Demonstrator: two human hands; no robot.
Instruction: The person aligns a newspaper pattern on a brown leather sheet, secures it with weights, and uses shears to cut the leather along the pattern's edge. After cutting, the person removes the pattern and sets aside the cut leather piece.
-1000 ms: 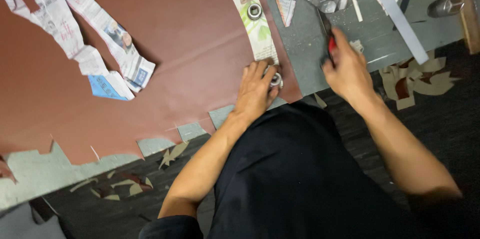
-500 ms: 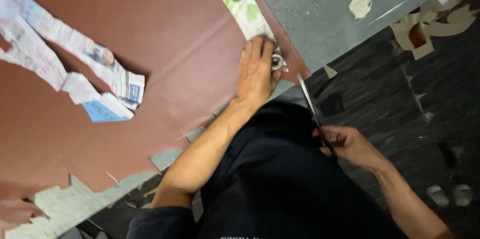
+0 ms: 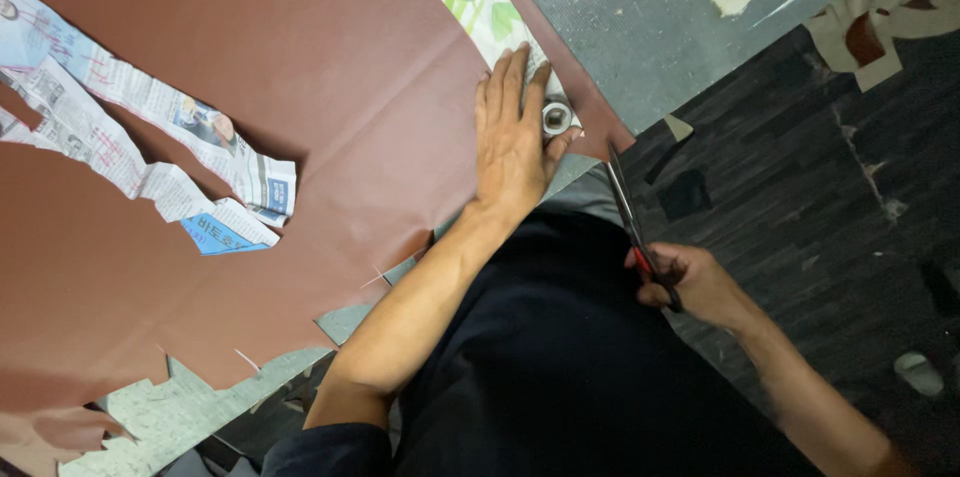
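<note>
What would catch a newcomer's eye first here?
The big brown sheet that covers most of the table, with the left hand pressed flat on its near edge beside a metal nut on a paper strip. Next, the scissors in the right hand, their tip pointing at the sheet's corner. Cut newspaper pieces lie across the sheet at far left.

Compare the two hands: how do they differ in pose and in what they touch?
The left hand lies flat, fingers spread, pressing a paper strip onto the brown sheet beside a metal nut. The right hand is curled around the scissors, off the table, over the dark floor. The left touches the sheet; the right does not. Both are bare.
</note>
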